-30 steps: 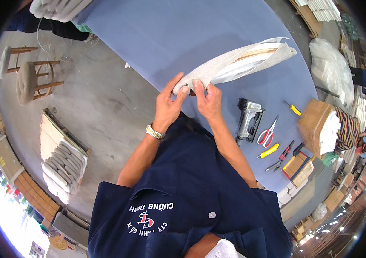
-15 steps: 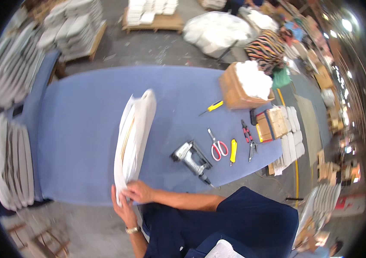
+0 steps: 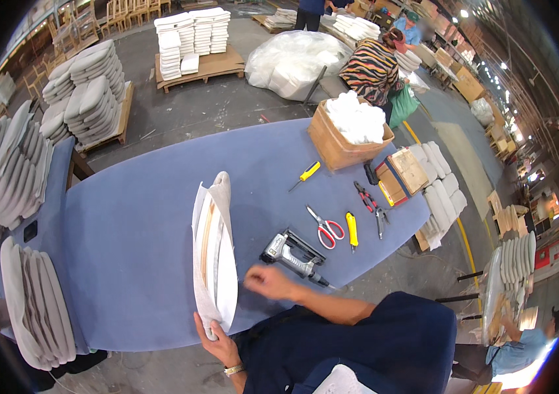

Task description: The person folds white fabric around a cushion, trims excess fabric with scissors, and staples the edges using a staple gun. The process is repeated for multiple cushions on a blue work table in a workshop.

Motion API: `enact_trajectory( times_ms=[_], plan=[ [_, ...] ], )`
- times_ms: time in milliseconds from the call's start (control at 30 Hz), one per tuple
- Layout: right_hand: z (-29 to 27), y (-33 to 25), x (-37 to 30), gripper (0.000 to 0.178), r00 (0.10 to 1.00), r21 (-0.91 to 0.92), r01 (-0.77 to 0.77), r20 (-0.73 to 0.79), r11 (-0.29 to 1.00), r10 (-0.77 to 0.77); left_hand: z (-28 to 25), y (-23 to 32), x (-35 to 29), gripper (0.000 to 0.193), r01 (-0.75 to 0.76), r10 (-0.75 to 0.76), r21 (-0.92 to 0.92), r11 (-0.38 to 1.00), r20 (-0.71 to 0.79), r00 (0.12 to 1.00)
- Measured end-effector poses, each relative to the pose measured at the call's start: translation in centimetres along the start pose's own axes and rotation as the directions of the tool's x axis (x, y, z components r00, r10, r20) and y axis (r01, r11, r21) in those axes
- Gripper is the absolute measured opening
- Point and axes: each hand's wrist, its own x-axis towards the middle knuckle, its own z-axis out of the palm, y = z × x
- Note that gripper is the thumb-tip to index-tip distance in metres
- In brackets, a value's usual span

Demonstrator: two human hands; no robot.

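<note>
A grey-beige fabric seat cushion [image 3: 204, 256] stands on its narrow edge on the blue-covered table, with white material and thin tan layers showing along its open side. My left hand [image 3: 217, 343] grips its near end, the thumb on one face and fingers round the other. Just right of the cushion, my right hand [image 3: 269, 282] is off it, fingers curled in and slightly blurred, with nothing visible in them. Closest to that hand lies a silver and black staple gun [image 3: 287, 253] with a hose fitting. Red-handled scissors [image 3: 325, 228] and a yellow utility knife [image 3: 352, 231] lie beyond it.
On the table [image 3: 128, 243] also lie a yellow screwdriver [image 3: 306, 175], red-black pliers [image 3: 371, 207], a carton of white stuffing [image 3: 338, 144] and a smaller box [image 3: 401, 176]. Stacked cushions [image 3: 36, 302] stand at the left. Co-workers [image 3: 371, 69] are at the far side and lower right.
My right hand has let go of the cushion's near end and moved right, toward the staple gun. My left hand still holds the cushion. The whole view has shifted.
</note>
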Motion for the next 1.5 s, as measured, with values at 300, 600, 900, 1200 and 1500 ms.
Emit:
enact_trajectory(
  times_ms=[300, 600, 900, 1200, 1500],
  plan=[
    [-6.5, 16.0, -1.3, 0.09, 0.947, -0.64, -0.05, -0.273, 0.767, -0.167, 0.9, -1.1, -1.0, 0.051, -0.073, 0.073, 0.125, 0.989, 0.003, 0.997],
    [-10.1, 2.9, -3.2, 0.047, 0.917, 0.133, -0.391, -0.02, 0.911, 0.397, 1.0, -1.4, -2.3, 0.063, -0.127, 0.145, 0.257, 0.958, -0.053, 0.988],
    [-4.0, -9.4, -7.2, 0.034, 0.939, -0.033, -0.118, 0.322, 0.992, 0.122, 1.5, -1.1, -2.3, 0.065, -0.115, 0.135, 0.298, 0.948, -0.047, 0.99],
    [-0.7, -8.8, -6.3, 0.03, 0.923, -0.121, 0.027, 0.383, 0.992, 0.022, 0.9, -1.6, -2.5, 0.079, -0.128, 0.125, 0.277, 0.952, 0.031, 0.992],
    [-0.9, -9.3, -5.8, 0.04, 0.884, -0.249, 0.141, 0.467, 0.958, -0.008, 0.9, -1.4, -2.6, 0.085, -0.103, 0.094, 0.281, 0.954, 0.044, 0.995]
  ],
)
